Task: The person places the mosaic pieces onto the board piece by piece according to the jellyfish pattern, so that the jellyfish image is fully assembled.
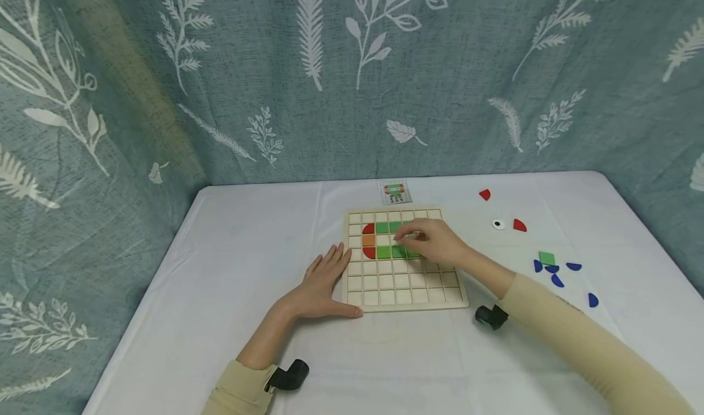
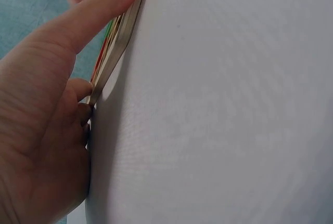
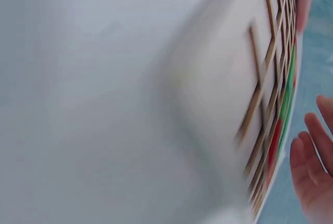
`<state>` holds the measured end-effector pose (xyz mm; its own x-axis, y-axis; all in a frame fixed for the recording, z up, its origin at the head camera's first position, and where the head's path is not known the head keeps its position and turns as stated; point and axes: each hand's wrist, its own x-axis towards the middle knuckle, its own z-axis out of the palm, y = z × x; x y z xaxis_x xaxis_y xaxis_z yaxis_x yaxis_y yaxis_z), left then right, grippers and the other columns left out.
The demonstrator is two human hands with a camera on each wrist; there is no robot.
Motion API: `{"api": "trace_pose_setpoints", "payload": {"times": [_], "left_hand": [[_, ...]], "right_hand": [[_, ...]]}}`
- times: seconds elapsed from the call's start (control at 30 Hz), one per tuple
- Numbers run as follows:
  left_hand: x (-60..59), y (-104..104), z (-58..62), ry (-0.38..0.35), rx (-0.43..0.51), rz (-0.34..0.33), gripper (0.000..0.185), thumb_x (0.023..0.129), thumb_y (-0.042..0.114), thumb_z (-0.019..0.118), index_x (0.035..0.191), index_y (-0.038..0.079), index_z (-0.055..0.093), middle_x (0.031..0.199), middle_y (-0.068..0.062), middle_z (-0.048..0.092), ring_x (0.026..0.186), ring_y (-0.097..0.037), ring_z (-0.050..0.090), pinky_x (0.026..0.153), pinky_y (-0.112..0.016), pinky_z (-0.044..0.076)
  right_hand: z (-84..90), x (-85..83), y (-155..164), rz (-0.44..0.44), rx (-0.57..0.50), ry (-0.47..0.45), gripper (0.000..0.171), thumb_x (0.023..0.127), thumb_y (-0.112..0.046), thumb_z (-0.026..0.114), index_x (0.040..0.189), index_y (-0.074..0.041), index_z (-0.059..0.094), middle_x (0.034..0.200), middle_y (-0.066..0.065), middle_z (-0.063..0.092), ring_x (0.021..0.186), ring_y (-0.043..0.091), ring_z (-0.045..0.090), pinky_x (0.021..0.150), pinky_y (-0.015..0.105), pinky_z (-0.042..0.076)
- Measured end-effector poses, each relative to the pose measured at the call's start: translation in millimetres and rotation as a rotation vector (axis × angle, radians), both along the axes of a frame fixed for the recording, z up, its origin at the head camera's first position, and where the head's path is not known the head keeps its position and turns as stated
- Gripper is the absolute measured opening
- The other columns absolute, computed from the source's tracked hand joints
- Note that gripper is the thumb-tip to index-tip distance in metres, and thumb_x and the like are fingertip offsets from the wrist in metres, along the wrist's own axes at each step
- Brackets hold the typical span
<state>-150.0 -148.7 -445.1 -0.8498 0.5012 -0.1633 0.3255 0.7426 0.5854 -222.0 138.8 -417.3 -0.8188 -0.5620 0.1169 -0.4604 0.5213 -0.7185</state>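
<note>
Wooden board: pale grid tray [image 1: 404,293], square cells, stiff thin slats; lies flat on the bench [image 1: 231,268] near its middle.
Filled cells: red half-rounds [image 1: 369,228], an orange square [image 1: 368,240], green squares [image 1: 383,251] in the upper left of the grid.
Right hand [image 1: 434,244]: over the coloured cells, fingers curled together, pinching a small pale piece [image 1: 404,238] that is largely hidden.
Left hand [image 1: 324,283]: flat on the bench, fingers straight and spread, thumb along the board's lower left corner, steadying it.
Handling, piece: judged light, rigid, smooth-faced; best pinched by its edges with the fingertips and dropped straight into a cell.
Handling, board: judged light enough to slide on cloth, so bracing at the rim suits it.
Loose pieces: blue curved bits [image 1: 557,279], a green square [image 1: 547,258], red wedges [image 1: 519,225], a white eye disc [image 1: 498,224], at the right.
Pattern card [image 1: 395,192]: just beyond the board.
Cover: white cloth, soft, faintly creased.
</note>
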Motion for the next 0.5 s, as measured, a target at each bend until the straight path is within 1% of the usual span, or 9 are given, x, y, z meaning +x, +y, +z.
{"api": "trace_pose_setpoints", "payload": {"times": [0.03,0.1,0.2,0.37,0.43,0.5], "left_hand": [[-0.2,0.1,-0.1,0.000,0.000,0.000,0.119,0.074,0.058,0.077,0.157,0.007,0.008,0.163,-0.009,-0.003,0.149,-0.022,-0.008,0.117,-0.048,-0.003],[-0.2,0.3,0.1,0.001,0.000,0.000,0.119,0.074,0.057,0.077,0.157,0.007,0.008,0.163,-0.010,-0.002,0.149,-0.022,-0.008,0.117,-0.048,-0.003],[0.0,0.7,0.3,0.000,0.000,0.000,0.119,0.074,0.057,0.077,0.157,0.006,0.009,0.163,-0.010,-0.002,0.149,-0.022,-0.008,0.117,-0.048,-0.003],[-0.4,1.2,-0.4,0.002,-0.004,0.001,0.119,0.074,0.058,0.077,0.157,0.007,0.009,0.163,-0.010,-0.002,0.149,-0.022,-0.008,0.117,-0.048,-0.003],[-0.6,1.1,-0.6,0.003,-0.001,0.002,0.119,0.074,0.058,0.077,0.157,0.007,0.009,0.163,-0.010,-0.002,0.149,-0.022,-0.008,0.117,-0.048,-0.003],[-0.7,1.1,-0.4,0.001,0.000,0.002,0.119,0.073,0.058,0.077,0.157,0.007,0.009,0.163,-0.009,-0.003,0.149,-0.022,-0.008,0.117,-0.047,-0.003]], "right_hand": [[-1.2,1.6,8.7,-0.029,-0.011,-0.016,0.017,0.097,-0.015,0.062,0.109,-0.009,0.073,0.114,0.006,0.069,0.101,0.022,0.066,0.083,0.037,0.055],[-3.2,4.8,27.3,-0.096,-0.015,-0.016,0.016,0.096,-0.014,0.062,0.108,-0.009,0.073,0.114,0.008,0.068,0.100,0.024,0.066,0.082,0.038,0.055],[-5.9,8.6,57.8,-0.203,0.007,-0.011,0.017,0.097,-0.012,0.061,0.109,-0.007,0.072,0.115,0.011,0.067,0.100,0.025,0.064,0.081,0.039,0.056],[-3.7,8.6,108.3,-0.376,0.119,0.044,0.021,0.096,-0.010,0.060,0.113,-0.001,0.068,0.115,0.019,0.064,0.102,0.033,0.060,0.082,0.047,0.053],[-2.9,5.4,124.5,-0.432,0.166,0.044,0.025,0.095,-0.011,0.061,0.116,0.002,0.066,0.115,0.023,0.063,0.100,0.035,0.060,0.080,0.048,0.052],[-3.2,1.0,136.2,-0.474,0.214,0.024,0.030,0.095,-0.014,0.063,0.118,0.005,0.063,0.113,0.025,0.061,0.098,0.036,0.058,0.079,0.048,0.050]]}}
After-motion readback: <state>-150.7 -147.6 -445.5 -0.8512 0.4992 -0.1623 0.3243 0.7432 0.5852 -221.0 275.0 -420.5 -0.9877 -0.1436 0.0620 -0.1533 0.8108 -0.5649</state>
